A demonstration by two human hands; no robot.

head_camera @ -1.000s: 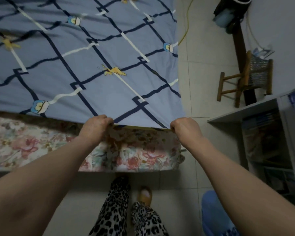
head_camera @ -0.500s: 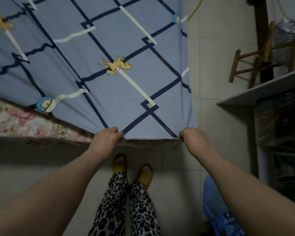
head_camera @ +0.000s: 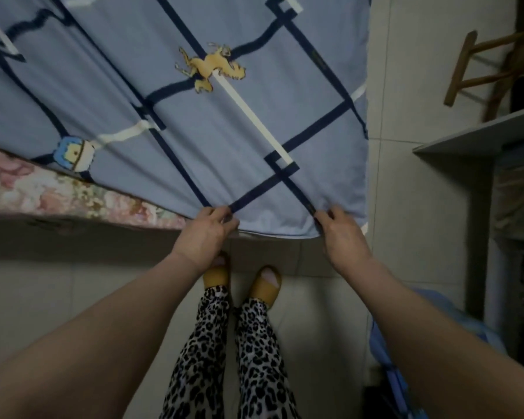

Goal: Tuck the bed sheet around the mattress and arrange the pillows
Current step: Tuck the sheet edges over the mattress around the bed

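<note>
- I am gripping the near hem of the sheet [head_camera: 212,122] with both hands: the left hand [head_camera: 204,234] is pinching it just left of the corner and the right hand [head_camera: 342,234] is pinching it right at the corner, fingers curled over the cloth.
- The sheet is lying spread over the mattress [head_camera: 52,192], whose floral side is showing bare to the left.
- To do this well, I am judging I should be keeping both pulls even, drawing the hem down over the edge before pushing it under.
- No pillows are in view.
- My feet are standing close to the bed; I would be minding the stool [head_camera: 478,71] and shelf [head_camera: 478,131] to the right.
</note>
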